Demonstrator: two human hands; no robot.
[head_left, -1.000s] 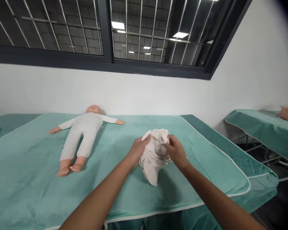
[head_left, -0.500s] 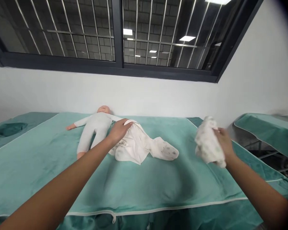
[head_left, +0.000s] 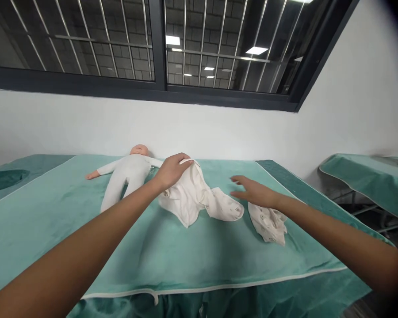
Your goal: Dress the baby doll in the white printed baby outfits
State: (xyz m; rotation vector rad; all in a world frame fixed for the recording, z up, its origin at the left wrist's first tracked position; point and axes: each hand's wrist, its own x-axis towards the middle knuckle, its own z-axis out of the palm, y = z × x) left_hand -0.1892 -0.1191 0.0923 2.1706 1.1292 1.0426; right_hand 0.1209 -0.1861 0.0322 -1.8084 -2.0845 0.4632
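My left hand [head_left: 174, 171] pinches the upper edge of a white baby garment [head_left: 187, 198], lifting that part off the bed. The garment's footed leg [head_left: 224, 205], with a small print at the toe, lies flat toward the right. My right hand [head_left: 254, 191] hovers with fingers apart, holding nothing, between this garment and a crumpled white printed cloth [head_left: 267, 223] on the sheet. A baby doll [head_left: 132, 172] in a white suit lies on its back to the left; my left arm covers its lower legs.
A green sheet with white piping covers the bed [head_left: 185, 260]. Behind it stand a white wall [head_left: 199, 132] and a dark-framed barred window [head_left: 159, 86]. Another green-covered bed [head_left: 361, 176] is at the right, with part of a doll or person at its edge.
My right hand has let go of the printed cloth, which now lies on the bed, and has moved left. My left hand has raised the garment's edge slightly.
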